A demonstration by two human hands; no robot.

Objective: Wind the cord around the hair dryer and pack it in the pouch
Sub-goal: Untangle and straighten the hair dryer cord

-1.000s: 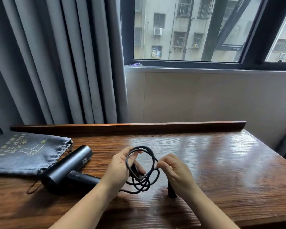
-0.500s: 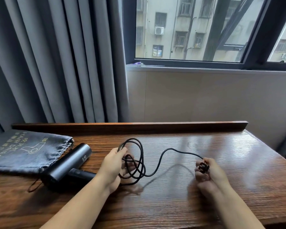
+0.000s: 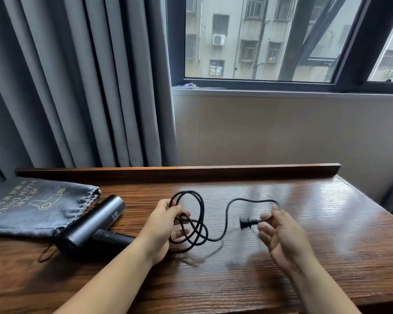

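- Head view, far left: a grey drawstring pouch (image 3: 32, 206) lies flat on the wooden surface (image 3: 236, 279); its left part is cut off by the frame edge, and its gold lettering appears upside down, only partly readable.
- Just right of the pouch's gathered mouth, the black hair dryer (image 3: 93, 223) lies on the surface, barrel angled from near left to far right. Its handle points right and disappears behind the left wrist. A thin dark loop on the surface near the barrel's near end could be the pouch string or a hanging loop; I cannot tell which.
- Left hand (image 3: 162, 227) holds several loose coils of the black cord (image 3: 200, 214) above the surface, fingers curled around the bundle. The fingertips are partly hidden by the coils, and where the cord joins the dryer handle is hidden by the hand.
- From the coils one strand dips toward the surface, then arcs up and right to the plug (image 3: 247, 222), which hangs in the air between the hands, prongs pointing left.
- Right hand (image 3: 281, 234) is blurred by motion. Its fingers look loosely spread, with the cord just behind the plug running across the fingertips; whether they pinch it is hard to make out.
- Behind the surface hang grey curtains (image 3: 77, 82) at left and a window (image 3: 259, 39) at right.
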